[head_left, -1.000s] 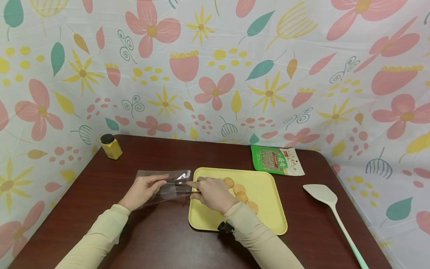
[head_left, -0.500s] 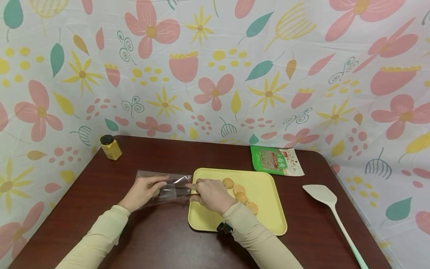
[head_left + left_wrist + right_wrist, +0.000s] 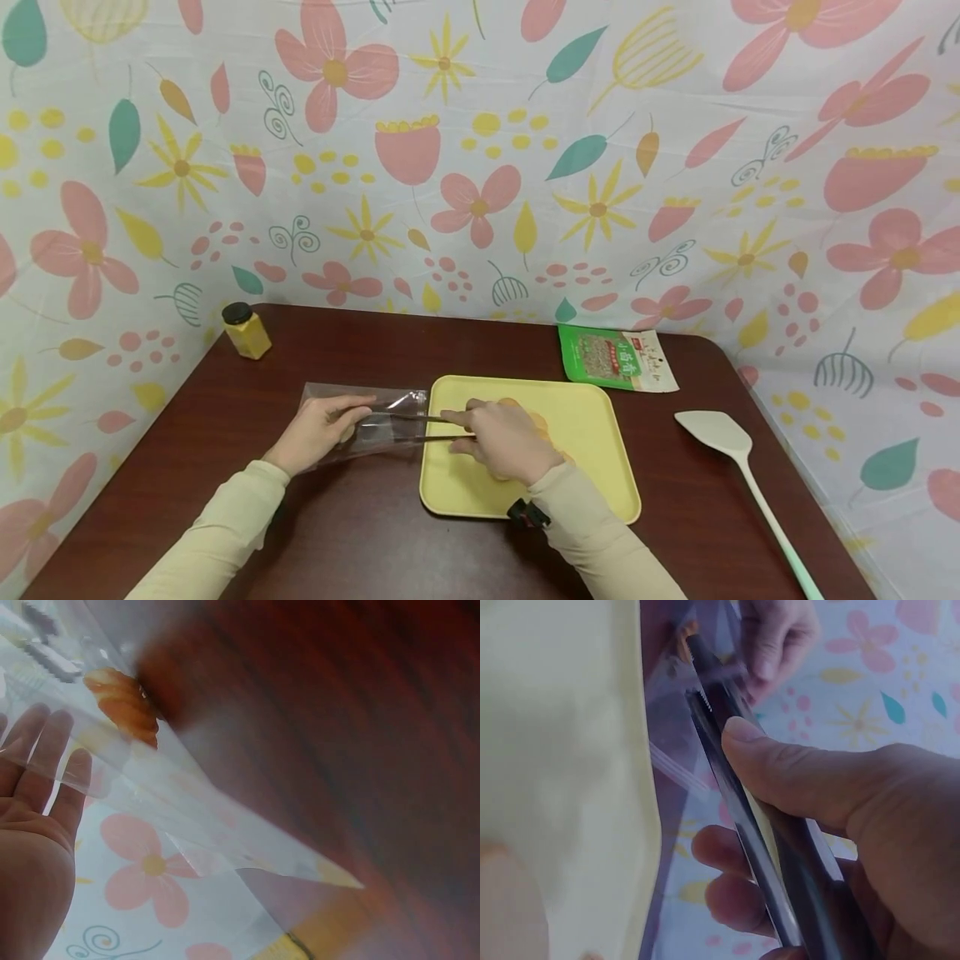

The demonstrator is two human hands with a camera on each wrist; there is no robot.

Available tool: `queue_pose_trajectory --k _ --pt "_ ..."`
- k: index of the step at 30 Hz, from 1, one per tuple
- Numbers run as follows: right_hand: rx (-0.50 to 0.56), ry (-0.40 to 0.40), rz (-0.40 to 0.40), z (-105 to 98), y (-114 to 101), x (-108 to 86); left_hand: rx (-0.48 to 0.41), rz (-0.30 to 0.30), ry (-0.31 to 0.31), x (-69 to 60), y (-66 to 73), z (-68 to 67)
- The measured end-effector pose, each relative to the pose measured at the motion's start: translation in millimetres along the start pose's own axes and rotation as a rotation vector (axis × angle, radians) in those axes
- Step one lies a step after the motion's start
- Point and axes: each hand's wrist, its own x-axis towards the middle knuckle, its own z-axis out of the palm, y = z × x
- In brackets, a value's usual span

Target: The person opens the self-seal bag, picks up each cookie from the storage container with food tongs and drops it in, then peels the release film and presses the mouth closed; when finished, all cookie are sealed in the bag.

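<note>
My left hand (image 3: pixel 318 429) pinches the near-left part of a clear plastic bag (image 3: pixel 378 433) lying at the left of the yellow tray. In the left wrist view a golden-brown cookie (image 3: pixel 124 709) shows inside the bag, just past the tongs' tips. With thumb and fingers, my right hand (image 3: pixel 513 442) holds metal tongs (image 3: pixel 742 802) over the tray's left edge. The tongs' arms stand apart, and their toothed ends reach into the bag's mouth.
Several round cookies (image 3: pixel 542 429) lie on the yellow tray (image 3: pixel 592 467), partly hidden by my right hand. Behind it lies a green seasoning packet (image 3: pixel 617 358). A white spatula (image 3: pixel 723 433) lies on the right, and a black-lidded yellow jar (image 3: pixel 247 333) stands at the back left.
My right hand has moved right, drawing the tongs partly back from the bag, and their arms have spread. My left hand stays nearly in place.
</note>
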Motion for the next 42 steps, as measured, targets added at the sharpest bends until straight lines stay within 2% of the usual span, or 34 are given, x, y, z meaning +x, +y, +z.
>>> queue_pose_trajectory --k 8,13,18,23,28,34,42 --pt "0.033 0.010 0.073 -19.6 19.1 -32.7 -0.020 0.007 0.001 -0.7 -1.7 -1.0" --pt "0.060 0.007 0.162 -38.5 37.5 -61.2 -0.020 0.010 0.002 -0.6 -1.8 -1.1" --pt "0.148 -0.038 0.266 -57.2 58.0 -88.5 -0.015 0.004 0.005 -0.9 -0.7 -1.2" --pt "0.227 -0.041 0.338 -69.9 78.0 -107.8 -0.004 -0.011 0.006 -0.5 -0.2 -1.7" --pt "0.200 -0.066 0.399 -74.4 90.5 -115.9 -0.023 -0.032 -0.001 0.1 -1.1 -1.8" --pt "0.156 -0.052 0.403 -73.3 94.9 -116.0 -0.023 -0.042 -0.005 -0.6 -1.2 -2.2" --pt "0.126 -0.068 0.414 -61.2 98.6 -111.7 -0.033 -0.048 -0.003 -0.8 -1.9 -1.6"
